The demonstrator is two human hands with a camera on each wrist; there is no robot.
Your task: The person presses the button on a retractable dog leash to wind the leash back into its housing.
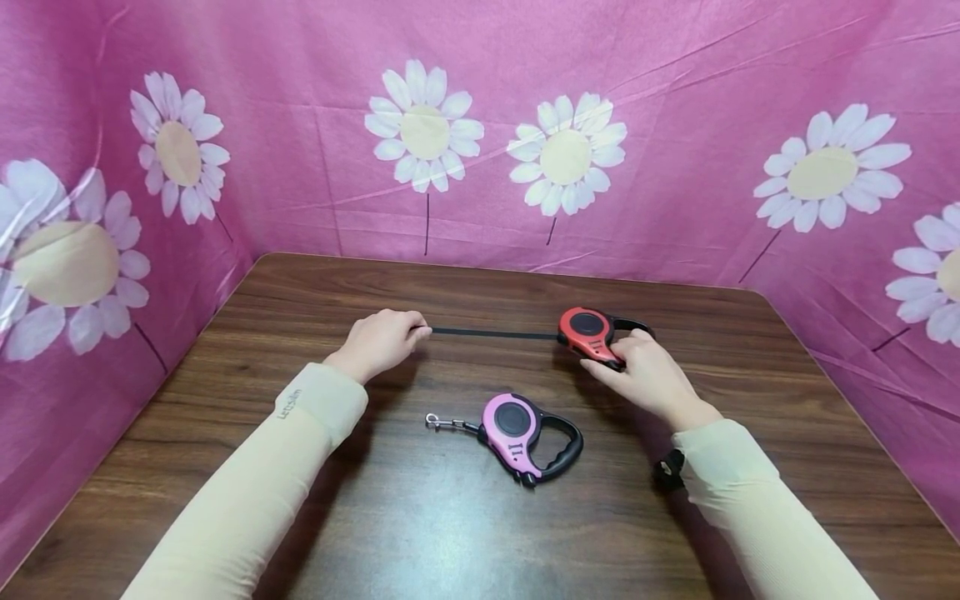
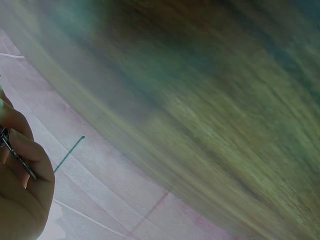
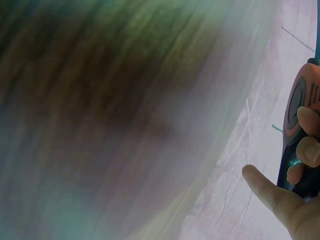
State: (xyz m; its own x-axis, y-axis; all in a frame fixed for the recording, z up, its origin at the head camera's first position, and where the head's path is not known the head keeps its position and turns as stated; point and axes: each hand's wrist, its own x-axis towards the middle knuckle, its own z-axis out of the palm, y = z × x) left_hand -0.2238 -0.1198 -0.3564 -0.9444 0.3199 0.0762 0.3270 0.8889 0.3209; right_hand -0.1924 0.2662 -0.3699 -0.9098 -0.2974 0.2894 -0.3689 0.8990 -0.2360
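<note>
In the head view, my right hand (image 1: 648,373) grips the black handle of a red retractable dog leash (image 1: 585,332) above the table's far right part. A dark leash strap (image 1: 495,334) runs out of its case to the left, stretched nearly straight. My left hand (image 1: 380,343) pinches the strap's far end; a dark clip end (image 2: 19,159) shows between its fingers in the left wrist view. The right wrist view shows my fingers curled round the handle below the red case (image 3: 299,102). A pink retractable leash (image 1: 513,433) lies nearer, between my arms, untouched.
The pink leash's metal snap hook (image 1: 432,422) points left on the brown wooden table (image 1: 360,533). Behind and beside the table hangs a pink cloth (image 1: 300,150) with large white daisies. A black band (image 1: 669,471) sits at my right wrist.
</note>
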